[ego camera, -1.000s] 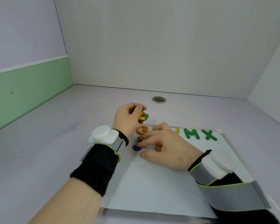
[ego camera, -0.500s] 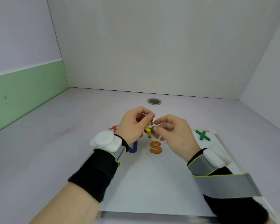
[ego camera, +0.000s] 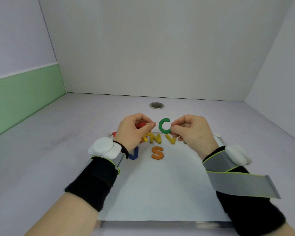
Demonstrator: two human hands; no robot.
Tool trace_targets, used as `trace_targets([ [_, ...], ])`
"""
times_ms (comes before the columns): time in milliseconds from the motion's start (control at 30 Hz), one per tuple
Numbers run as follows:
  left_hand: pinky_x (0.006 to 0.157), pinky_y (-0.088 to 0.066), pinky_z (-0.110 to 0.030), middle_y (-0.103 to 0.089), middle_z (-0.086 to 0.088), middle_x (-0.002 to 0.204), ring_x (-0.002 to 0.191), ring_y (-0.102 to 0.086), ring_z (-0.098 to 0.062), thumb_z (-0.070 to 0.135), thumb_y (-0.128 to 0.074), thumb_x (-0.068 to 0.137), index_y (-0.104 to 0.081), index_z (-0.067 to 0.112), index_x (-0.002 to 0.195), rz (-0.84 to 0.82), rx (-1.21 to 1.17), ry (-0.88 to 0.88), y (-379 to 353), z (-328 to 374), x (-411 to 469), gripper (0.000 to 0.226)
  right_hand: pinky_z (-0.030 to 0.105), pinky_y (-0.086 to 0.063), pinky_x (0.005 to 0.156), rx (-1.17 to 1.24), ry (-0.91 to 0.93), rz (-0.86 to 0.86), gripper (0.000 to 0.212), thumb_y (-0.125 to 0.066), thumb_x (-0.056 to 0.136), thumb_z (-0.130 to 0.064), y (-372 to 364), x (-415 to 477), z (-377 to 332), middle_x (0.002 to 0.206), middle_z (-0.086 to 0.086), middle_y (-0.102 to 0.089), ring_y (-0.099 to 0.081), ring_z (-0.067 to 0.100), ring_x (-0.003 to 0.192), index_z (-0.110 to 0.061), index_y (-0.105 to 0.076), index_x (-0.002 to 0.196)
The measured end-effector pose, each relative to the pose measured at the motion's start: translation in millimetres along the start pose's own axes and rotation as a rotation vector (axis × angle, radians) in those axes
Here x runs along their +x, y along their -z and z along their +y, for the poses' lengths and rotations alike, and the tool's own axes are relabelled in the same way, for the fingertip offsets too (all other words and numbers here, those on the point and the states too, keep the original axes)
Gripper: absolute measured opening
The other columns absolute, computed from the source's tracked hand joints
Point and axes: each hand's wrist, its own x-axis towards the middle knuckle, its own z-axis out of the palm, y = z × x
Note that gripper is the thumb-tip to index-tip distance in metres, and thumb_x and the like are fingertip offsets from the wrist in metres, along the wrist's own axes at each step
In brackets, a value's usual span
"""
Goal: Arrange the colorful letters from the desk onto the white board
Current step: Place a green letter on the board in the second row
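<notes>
Head view: green C [ego camera: 164, 125] in right hand [ego camera: 192, 132].

Right hand [ego camera: 192, 132] drew green C [ego camera: 164, 125] out of left hand [ego camera: 133, 133] (red letter [ego camera: 140, 124] now showing); hands parted.

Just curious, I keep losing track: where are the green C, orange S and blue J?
green C [ego camera: 161, 125]: head view, on its left curve.
orange S [ego camera: 157, 152]: head view, on its middle stroke.
blue J [ego camera: 136, 151]: head view, on its upright stem.
</notes>
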Motion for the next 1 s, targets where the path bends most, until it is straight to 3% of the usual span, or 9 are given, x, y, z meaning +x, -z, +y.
trace_targets([
  [133,0.063,-0.054,-0.022,-0.072,-0.002,0.080,0.074,-0.069,-0.016,0.030,-0.068,0.084,-0.069,0.019,0.087,0.000,0.013,0.007,-1,0,0,0.012,0.033,-0.058,0.065,-0.069,-0.040,-0.066,0.007,-0.067,0.075,-0.002,22,3,-4,0.073,0.020,-0.072,-0.065,0.023,0.062,-0.008,-0.066,0.071],
  [300,0.062,-0.055,-0.021,-0.072,-0.004,0.081,0.076,-0.069,-0.021,0.028,-0.068,0.084,-0.069,0.019,0.084,0.008,0.019,0.002,0,0,-1,0.009,0.021,-0.056,0.051,-0.102,-0.128,-0.269,0.005,-0.071,0.074,0.003,41,-4,0,0.070,0.020,-0.069,-0.063,0.018,0.052,0.002,-0.066,0.074],
  [500,0.055,-0.055,-0.018,-0.073,-0.007,0.082,0.076,-0.070,-0.026,0.026,-0.069,0.083,-0.068,0.020,0.083,-0.002,0.024,0.007,1,0,0,0.007,0.022,-0.051,0.047,-0.117,-0.169,-0.392,0.007,-0.073,0.071,0.002,40,-14,11,0.066,0.017,-0.070,-0.062,0.019,0.051,0.001,-0.066,0.071],
  [633,0.059,-0.057,-0.022,-0.072,-0.005,0.083,0.077,-0.070,-0.021,0.029,-0.068,0.084,-0.068,0.021,0.084,-0.013,0.027,0.008,0,0,1,0.009,0.022,-0.051,0.048,-0.149,-0.186,-0.431,0.006,-0.074,0.071,0.000,38,-16,13,0.064,0.014,-0.071,-0.062,0.018,0.052,-0.001,-0.068,0.071],
  [800,0.059,-0.054,-0.022,-0.071,-0.002,0.080,0.073,-0.068,-0.011,0.035,-0.065,0.084,-0.068,0.017,0.088,-0.022,0.016,0.023,-1,-1,0,0.018,0.019,-0.041,0.045,-0.287,-0.154,-0.403,0.013,-0.080,0.066,-0.013,39,-15,13,0.054,0.002,-0.064,-0.053,0.010,0.046,-0.008,-0.070,0.071],
  [867,0.060,-0.055,-0.022,-0.071,-0.001,0.080,0.074,-0.068,-0.011,0.036,-0.065,0.085,-0.068,0.017,0.089,-0.021,0.023,0.025,-2,-1,0,0.019,0.021,-0.041,0.051,-0.333,-0.110,-0.368,0.021,-0.083,0.062,-0.019,39,-14,12,0.060,-0.001,-0.060,-0.052,0.011,0.051,-0.013,-0.069,0.077],
  [1000,0.057,-0.054,-0.018,-0.070,0.000,0.079,0.073,-0.067,-0.010,0.035,-0.065,0.085,-0.068,0.018,0.087,-0.011,0.036,0.025,-2,0,0,0.018,0.020,-0.043,0.063,-0.468,-0.002,-0.406,0.039,-0.085,0.057,-0.027,36,-15,14,0.092,-0.008,-0.062,-0.054,0.009,0.067,-0.030,-0.064,0.090],
])
